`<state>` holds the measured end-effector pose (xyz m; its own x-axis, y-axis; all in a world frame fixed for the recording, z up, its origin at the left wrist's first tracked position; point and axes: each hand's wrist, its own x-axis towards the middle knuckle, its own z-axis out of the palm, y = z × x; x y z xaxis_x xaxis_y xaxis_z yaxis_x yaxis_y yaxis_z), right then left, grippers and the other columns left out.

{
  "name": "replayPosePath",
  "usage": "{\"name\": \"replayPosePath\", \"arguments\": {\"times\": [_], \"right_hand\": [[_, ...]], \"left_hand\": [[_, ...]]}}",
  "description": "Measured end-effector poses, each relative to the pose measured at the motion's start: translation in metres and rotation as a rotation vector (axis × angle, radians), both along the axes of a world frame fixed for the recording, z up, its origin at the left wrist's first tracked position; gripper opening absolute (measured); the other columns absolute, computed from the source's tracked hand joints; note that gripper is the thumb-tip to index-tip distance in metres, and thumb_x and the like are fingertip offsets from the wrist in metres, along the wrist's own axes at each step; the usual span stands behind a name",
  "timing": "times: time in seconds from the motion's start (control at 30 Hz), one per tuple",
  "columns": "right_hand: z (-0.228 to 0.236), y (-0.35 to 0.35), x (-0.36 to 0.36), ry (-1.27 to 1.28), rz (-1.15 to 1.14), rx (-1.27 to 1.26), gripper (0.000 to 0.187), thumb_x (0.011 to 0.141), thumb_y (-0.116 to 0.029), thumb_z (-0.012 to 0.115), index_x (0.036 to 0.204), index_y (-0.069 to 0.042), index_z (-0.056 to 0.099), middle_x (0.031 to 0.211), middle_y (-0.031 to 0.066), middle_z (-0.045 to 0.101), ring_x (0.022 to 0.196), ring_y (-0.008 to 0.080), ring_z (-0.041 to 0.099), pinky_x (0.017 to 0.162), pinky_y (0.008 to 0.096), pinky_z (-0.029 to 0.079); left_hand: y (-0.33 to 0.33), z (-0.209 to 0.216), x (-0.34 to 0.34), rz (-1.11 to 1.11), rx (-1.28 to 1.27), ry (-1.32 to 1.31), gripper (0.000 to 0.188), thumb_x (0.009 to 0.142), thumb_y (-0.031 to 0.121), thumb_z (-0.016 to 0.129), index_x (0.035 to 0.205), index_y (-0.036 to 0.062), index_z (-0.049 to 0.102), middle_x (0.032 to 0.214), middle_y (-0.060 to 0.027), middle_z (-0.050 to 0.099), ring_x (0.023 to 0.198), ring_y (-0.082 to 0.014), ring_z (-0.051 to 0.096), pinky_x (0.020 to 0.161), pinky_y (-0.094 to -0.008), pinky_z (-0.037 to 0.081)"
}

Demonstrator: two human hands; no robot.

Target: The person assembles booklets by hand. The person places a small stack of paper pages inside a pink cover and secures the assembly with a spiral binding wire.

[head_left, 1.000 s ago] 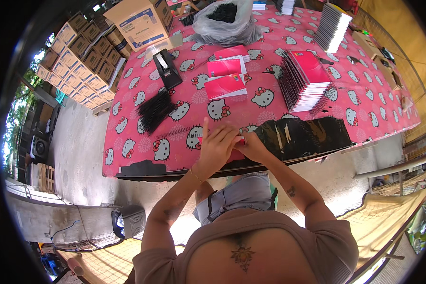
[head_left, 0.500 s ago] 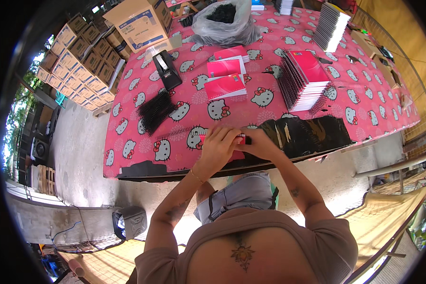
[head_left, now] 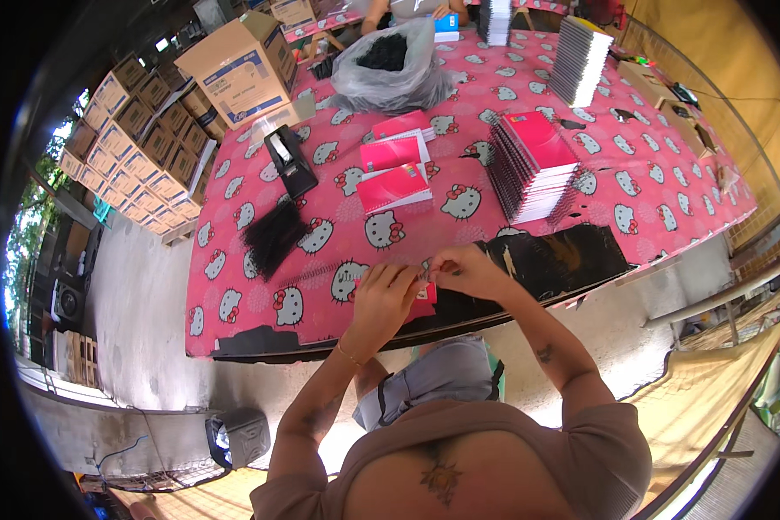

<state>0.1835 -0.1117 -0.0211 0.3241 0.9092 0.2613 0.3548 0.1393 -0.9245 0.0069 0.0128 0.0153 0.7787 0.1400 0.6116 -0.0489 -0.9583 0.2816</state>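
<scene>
A small pink-red notebook [head_left: 425, 297] lies at the table's near edge, mostly covered by my hands. My left hand [head_left: 385, 302] rests over it with the fingers bent and close together, holding it down. My right hand [head_left: 464, 270] pinches at the notebook's far right corner; what is between the fingertips is too small to make out. A thin dark spiral binding coil [head_left: 314, 275] stretches along the tablecloth to the left of my left hand. Farther left lies a heap of black binding coils [head_left: 275, 237].
Beyond my hands are loose pink notebooks [head_left: 393, 187], a stack of spiral-bound ones [head_left: 533, 169] and a black tape dispenser [head_left: 291, 163]. A plastic bag of black coils [head_left: 394, 74] and a carton [head_left: 238, 74] stand farther back. Across the table sits a co-worker with a blue notebook [head_left: 446, 26].
My right hand has lifted from the notebook's right side and now pinches at its far corner. My left hand stays on the notebook. The view has tilted, bringing the co-worker in.
</scene>
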Motion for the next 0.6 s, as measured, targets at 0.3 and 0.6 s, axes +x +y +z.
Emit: {"name": "replayPosePath", "arguments": {"times": [0.3,0.6], "right_hand": [[0.064,-0.03,-0.005,-0.32,-0.58,0.386,0.022,0.08,-0.007,0.073,0.101,-0.002,0.067,0.096,0.0144,0.068,0.084,0.0316,0.066,0.075,0.0393,0.051],[0.092,-0.089,0.154,-0.395,-0.844,0.146,0.066,0.082,-0.025,0.083,0.134,0.005,0.055,0.123,0.0225,0.066,0.113,0.0287,0.063,0.098,0.0402,0.049]], "left_hand": [[0.018,0.064,0.028,-0.049,-0.01,0.049,0.019,0.083,0.003,0.069,0.102,0.0035,0.067,0.089,-0.0115,0.068,0.082,-0.0321,0.064,0.072,-0.0423,0.05],[0.001,0.098,0.232,-0.498,-0.036,-0.457,0.023,0.085,-0.004,0.065,0.106,0.0021,0.068,0.113,-0.0149,0.071,0.116,-0.0322,0.065,0.097,-0.0379,0.052]]}}
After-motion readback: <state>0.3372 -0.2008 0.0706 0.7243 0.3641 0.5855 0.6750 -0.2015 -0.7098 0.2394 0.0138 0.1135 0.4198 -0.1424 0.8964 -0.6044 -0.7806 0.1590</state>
